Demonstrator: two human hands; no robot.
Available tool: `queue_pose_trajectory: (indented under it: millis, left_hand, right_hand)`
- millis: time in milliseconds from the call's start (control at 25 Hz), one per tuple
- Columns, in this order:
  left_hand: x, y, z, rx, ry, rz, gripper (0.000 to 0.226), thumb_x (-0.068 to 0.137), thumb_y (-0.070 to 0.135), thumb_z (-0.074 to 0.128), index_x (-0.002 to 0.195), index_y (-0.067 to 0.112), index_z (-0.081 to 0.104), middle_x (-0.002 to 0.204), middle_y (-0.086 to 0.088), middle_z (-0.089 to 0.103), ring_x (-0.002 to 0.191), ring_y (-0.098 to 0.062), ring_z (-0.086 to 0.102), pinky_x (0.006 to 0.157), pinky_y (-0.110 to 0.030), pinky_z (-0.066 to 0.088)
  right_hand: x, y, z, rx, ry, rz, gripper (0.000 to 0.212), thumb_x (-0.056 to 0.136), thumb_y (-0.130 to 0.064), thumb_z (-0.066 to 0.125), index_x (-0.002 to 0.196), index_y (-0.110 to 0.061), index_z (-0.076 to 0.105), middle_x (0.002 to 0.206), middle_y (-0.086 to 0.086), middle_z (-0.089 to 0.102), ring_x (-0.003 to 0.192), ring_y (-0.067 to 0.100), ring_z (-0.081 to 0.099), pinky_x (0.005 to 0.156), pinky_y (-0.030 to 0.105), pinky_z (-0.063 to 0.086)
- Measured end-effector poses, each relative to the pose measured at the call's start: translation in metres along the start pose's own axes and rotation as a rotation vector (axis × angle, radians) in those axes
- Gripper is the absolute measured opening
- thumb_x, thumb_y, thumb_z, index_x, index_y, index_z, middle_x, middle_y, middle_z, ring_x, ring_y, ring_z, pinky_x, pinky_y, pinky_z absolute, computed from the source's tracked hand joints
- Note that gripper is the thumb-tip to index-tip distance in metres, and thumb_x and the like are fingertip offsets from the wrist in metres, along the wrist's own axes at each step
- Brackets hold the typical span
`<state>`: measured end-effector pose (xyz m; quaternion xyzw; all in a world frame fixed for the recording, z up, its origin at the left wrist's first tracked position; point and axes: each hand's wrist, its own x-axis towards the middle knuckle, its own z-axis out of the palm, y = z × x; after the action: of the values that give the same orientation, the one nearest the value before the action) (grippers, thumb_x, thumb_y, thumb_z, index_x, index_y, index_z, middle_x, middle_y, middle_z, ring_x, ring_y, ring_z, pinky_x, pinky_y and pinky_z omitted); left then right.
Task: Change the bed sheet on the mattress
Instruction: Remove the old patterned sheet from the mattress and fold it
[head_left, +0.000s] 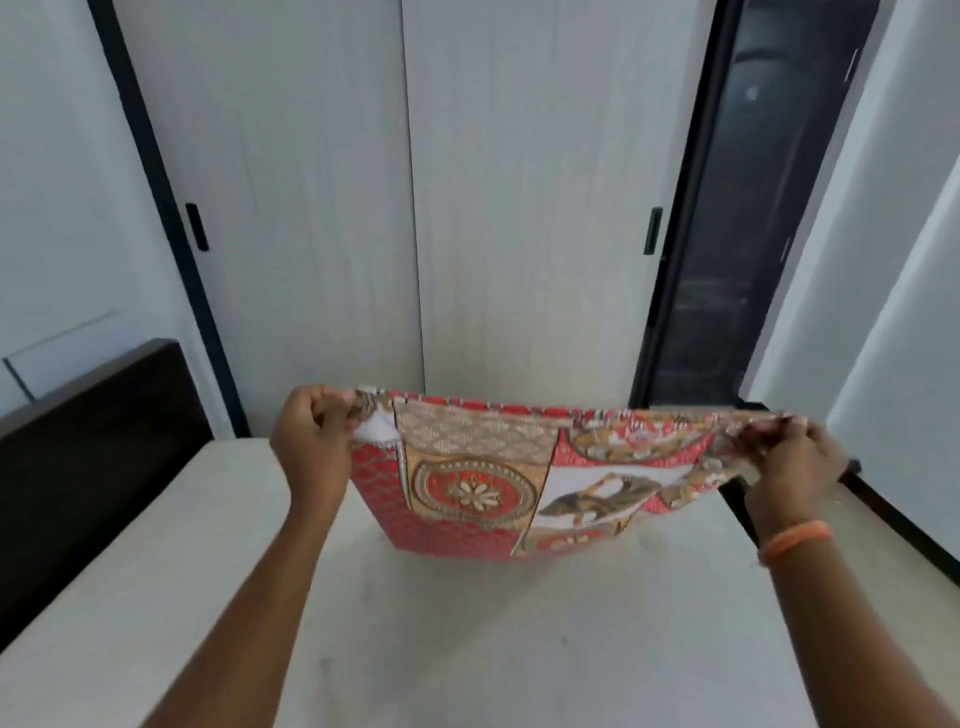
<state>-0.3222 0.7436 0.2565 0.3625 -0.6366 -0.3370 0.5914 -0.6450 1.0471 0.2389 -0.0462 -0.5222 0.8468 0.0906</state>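
Sheet: folded, red and gold with printed medallions, held up by its top edge in the middle of the frame, lower fold hanging just above the bare mattress. Left hand clenched on the left corner, cloth pinched between curled fingers and thumb. Right hand likewise gripping the right corner, somewhat blurred, orange band on the wrist. Both hands kept well apart and raised, probably to draw the top edge taut and let the folds drop open under their own weight. Held over the far middle of the bed, likely so as to spread evenly toward every side once opened.

Mattress pale and uncovered across the lower frame; no old sheet visible on it, so stripping apparently finished and laying of the fresh one only begun. Dark headboard at middle left, dark bed frame edge at right. Grey wardrobe doors filling the upper centre, black handles on each; dark opening at upper right.

Next, by judgement: a shake or further unfolding needed, with care to keep the corners gripped.
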Motion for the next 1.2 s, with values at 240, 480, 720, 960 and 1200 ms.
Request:
queue_pose_trajectory:
  millis: [240,480,720,960,1200]
  left_hand:
    - [-0.163,-0.073,-0.086,0.101,-0.08,-0.254,0.014,0.091,0.02,0.067,0.085,0.008,0.063,0.072,-0.003,0.069,0.062,-0.014,0.066,0.056,-0.009,0.046]
    - [-0.217,-0.072,-0.095,0.107,-0.091,-0.395,0.014,0.091,0.017,0.067,0.087,0.004,0.063,0.074,-0.008,0.07,0.068,-0.023,0.07,0.062,-0.026,0.056]
    - [-0.226,-0.078,-0.106,0.153,-0.076,-0.454,0.01,0.092,0.017,0.065,0.086,0.009,0.062,0.074,-0.008,0.07,0.068,-0.027,0.068,0.073,-0.044,0.058]
    - [-0.162,-0.123,-0.045,0.257,-0.058,-0.445,0.012,0.089,0.021,0.068,0.079,0.015,0.064,0.074,-0.005,0.07,0.063,-0.022,0.069,0.072,-0.046,0.058]
    - [-0.047,-0.234,0.088,0.393,-0.058,-0.478,0.017,0.09,0.024,0.067,0.086,0.008,0.069,0.079,-0.003,0.072,0.065,-0.021,0.07,0.064,-0.028,0.05]
  right_hand:
    - [-0.066,0.075,-0.132,-0.204,-0.011,0.117,0.03,0.1,-0.015,0.043,0.076,-0.018,0.06,0.061,-0.004,0.062,0.054,0.005,0.059,0.056,0.025,0.057]
    - [-0.09,0.083,-0.179,-0.286,-0.143,0.193,0.03,0.103,-0.014,0.039,0.08,-0.013,0.058,0.067,0.012,0.057,0.061,0.021,0.061,0.06,0.036,0.06]
    - [-0.083,0.085,-0.197,-0.321,-0.216,0.226,0.025,0.103,-0.016,0.037,0.091,-0.008,0.057,0.069,0.01,0.056,0.064,0.021,0.061,0.062,0.037,0.061]
    - [-0.027,0.131,-0.149,-0.407,-0.187,0.251,0.03,0.102,-0.017,0.038,0.08,-0.015,0.057,0.072,0.011,0.059,0.065,0.027,0.062,0.062,0.038,0.058]
    - [0.071,0.236,-0.013,-0.532,-0.226,0.286,0.025,0.104,-0.015,0.043,0.088,-0.009,0.061,0.073,0.013,0.066,0.061,0.018,0.067,0.055,0.028,0.059]
